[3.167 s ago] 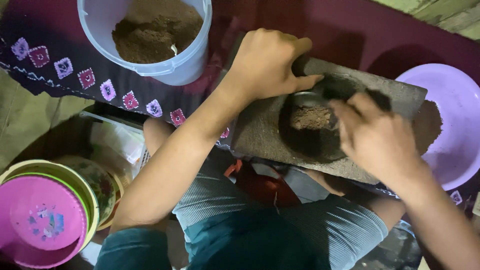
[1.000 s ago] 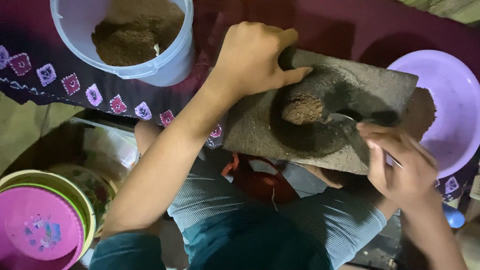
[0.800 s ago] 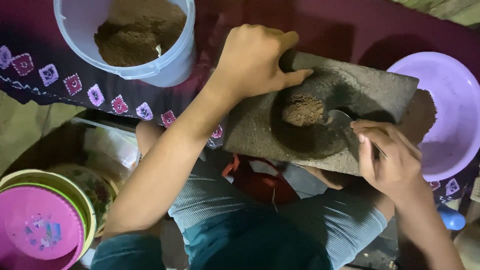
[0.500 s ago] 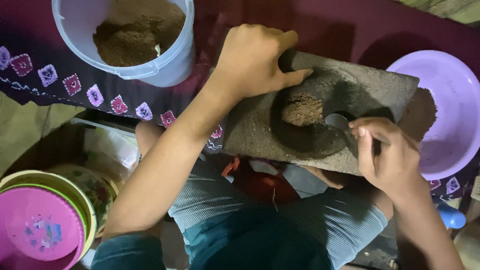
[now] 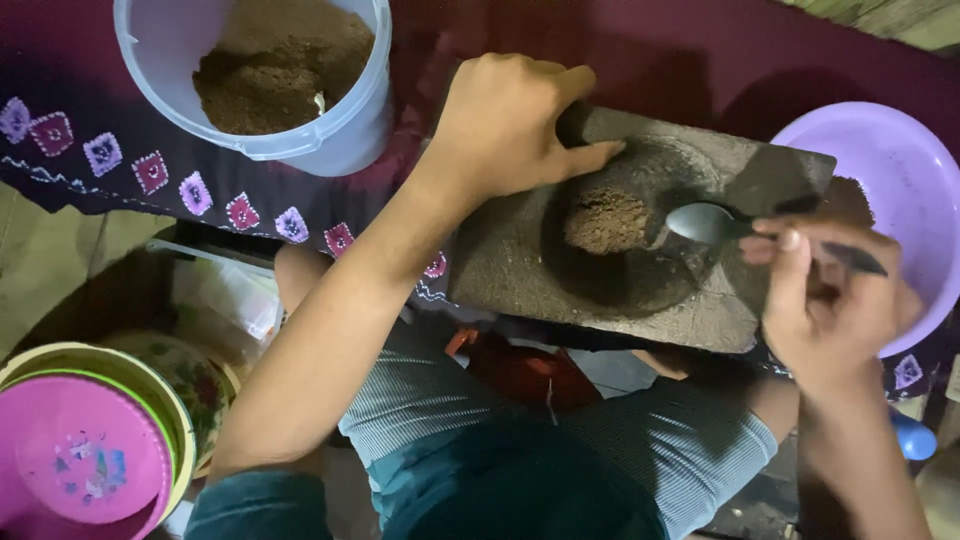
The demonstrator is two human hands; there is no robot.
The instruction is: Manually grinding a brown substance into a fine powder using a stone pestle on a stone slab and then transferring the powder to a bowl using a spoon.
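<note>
Head view: left hand (image 5: 505, 120) clamps stone grinding slab (image 5: 520, 270) at its 11 o'clock edge, fingers curled. Right hand (image 5: 835, 300) pinches metal spoon (image 5: 705, 222) by handle, bowl beside brown powder (image 5: 605, 220) at slab ctr. Slab looks heavy, rigid; powder loose. Grip spoon at handle.

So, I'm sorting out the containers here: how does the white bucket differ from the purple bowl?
The white bucket is deep and straight-walled; the purple bowl is wide and shallow. The bucket holds brown powder; the bowl's visible inside looks empty. The bucket stands left of the stone slab, the bowl right. Both look like plastic.
</note>
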